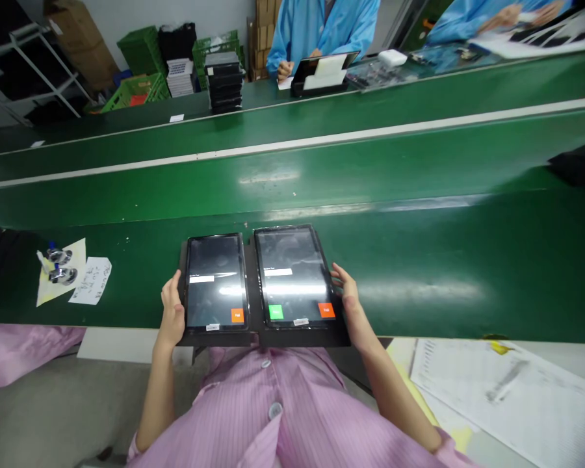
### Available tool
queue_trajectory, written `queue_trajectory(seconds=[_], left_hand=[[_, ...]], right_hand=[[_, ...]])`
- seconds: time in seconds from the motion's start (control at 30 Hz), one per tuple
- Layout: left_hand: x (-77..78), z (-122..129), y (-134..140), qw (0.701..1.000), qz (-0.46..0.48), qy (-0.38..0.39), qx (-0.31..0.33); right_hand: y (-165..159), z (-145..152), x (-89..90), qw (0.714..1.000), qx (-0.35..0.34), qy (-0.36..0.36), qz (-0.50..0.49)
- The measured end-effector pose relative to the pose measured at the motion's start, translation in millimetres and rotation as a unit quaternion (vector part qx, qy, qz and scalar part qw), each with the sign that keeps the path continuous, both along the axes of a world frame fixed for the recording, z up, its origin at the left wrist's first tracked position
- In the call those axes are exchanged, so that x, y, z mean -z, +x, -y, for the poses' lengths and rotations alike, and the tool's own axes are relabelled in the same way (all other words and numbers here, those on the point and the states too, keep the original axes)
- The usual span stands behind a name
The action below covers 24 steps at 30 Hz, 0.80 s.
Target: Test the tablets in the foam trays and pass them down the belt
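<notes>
Two tablets lie side by side at the bench's front edge, each on a black tray or case. The left tablet (215,276) has a lit dark screen with a white bar and an orange button. On the right tablet (292,276) there are a white bar, a green button and an orange button. My left hand (172,312) grips the left side of the left tablet's black base. Against the right side of the right tablet's base, my right hand (351,302) is curled, fingers at the edge. The undersides of both bases are hidden.
Small metal parts (62,266) lie on yellowish paper at left, beside a handwritten note (91,281). A green conveyor (341,159) runs across. Beyond it stand a stack of black devices (224,81) and a person in blue (322,29). Papers (511,390) lie lower right.
</notes>
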<state>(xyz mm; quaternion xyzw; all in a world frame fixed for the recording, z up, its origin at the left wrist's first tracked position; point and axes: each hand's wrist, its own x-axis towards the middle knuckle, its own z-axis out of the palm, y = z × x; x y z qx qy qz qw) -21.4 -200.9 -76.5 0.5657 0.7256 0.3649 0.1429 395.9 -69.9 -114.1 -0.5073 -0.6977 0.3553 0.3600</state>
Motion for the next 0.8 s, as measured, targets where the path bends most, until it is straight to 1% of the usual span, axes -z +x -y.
queue_trajectory(seconds=[0.07, 0.1, 0.17, 0.23, 0.27, 0.33, 0.4, 0.43, 0.47, 0.53, 0.57, 0.6, 0.63, 0.7, 0.73, 0.8], left_hand=[[6.6, 1.1, -3.6, 0.999, 0.023, 0.021, -0.004], [9.4, 1.3, -5.4, 0.999, 0.033, 0.024, -0.007], [11.1, -0.3, -8.7, 0.998, 0.051, 0.020, -0.007], [4.1, -6.4, -10.7, 0.999, 0.048, 0.024, 0.003], [-3.1, -11.6, -11.0, 0.999, 0.030, 0.030, 0.014], [-23.9, -26.5, -9.8, 0.998, -0.031, 0.036, 0.050], [-48.5, -46.4, -5.7, 0.988, -0.104, 0.019, 0.112], [-60.1, -57.7, -2.7, 0.980, -0.134, 0.001, 0.147], [-70.1, -69.7, 0.9, 0.970, -0.159, -0.019, 0.181], [-83.0, -94.9, 9.3, 0.949, -0.201, -0.044, 0.238], [-85.4, -107.5, 13.7, 0.939, -0.220, -0.046, 0.259], [-85.5, -119.6, 17.9, 0.929, -0.241, -0.042, 0.278], [-83.7, -130.8, 22.0, 0.918, -0.264, -0.034, 0.296], [-76.9, -148.0, 29.3, 0.895, -0.307, -0.027, 0.323], [-73.4, -153.2, 32.5, 0.885, -0.325, -0.031, 0.331], [-68.6, -156.4, 37.9, 0.872, -0.347, -0.043, 0.343]], right_hand=[[-0.1, 3.0, -10.3, 1.000, -0.001, -0.007, -0.022], [-1.7, 3.4, -16.7, 1.000, -0.005, 0.001, -0.013], [-9.1, 3.3, -30.9, 0.998, -0.021, 0.044, 0.046], [-21.4, 3.0, -44.7, 0.986, -0.055, 0.097, 0.126], [-28.3, 2.6, -50.8, 0.975, -0.076, 0.124, 0.167], [-40.2, -0.8, -61.3, 0.948, -0.117, 0.172, 0.241], [-45.4, -11.6, -71.2, 0.926, -0.126, 0.217, 0.281], [-44.9, -21.0, -76.4, 0.922, -0.110, 0.240, 0.283], [-42.7, -33.3, -81.6, 0.923, -0.079, 0.260, 0.272], [-36.3, -65.5, -90.4, 0.930, 0.004, 0.285, 0.232], [-33.9, -83.7, -92.7, 0.934, 0.036, 0.285, 0.212], [-33.1, -101.9, -92.8, 0.940, 0.048, 0.276, 0.197], [-34.2, -118.8, -90.5, 0.947, 0.040, 0.258, 0.188], [-41.2, -144.4, -79.7, 0.961, 0.004, 0.208, 0.181], [-45.7, -152.2, -72.4, 0.965, -0.010, 0.185, 0.187], [-52.7, -158.4, -58.4, 0.965, -0.033, 0.153, 0.212]])
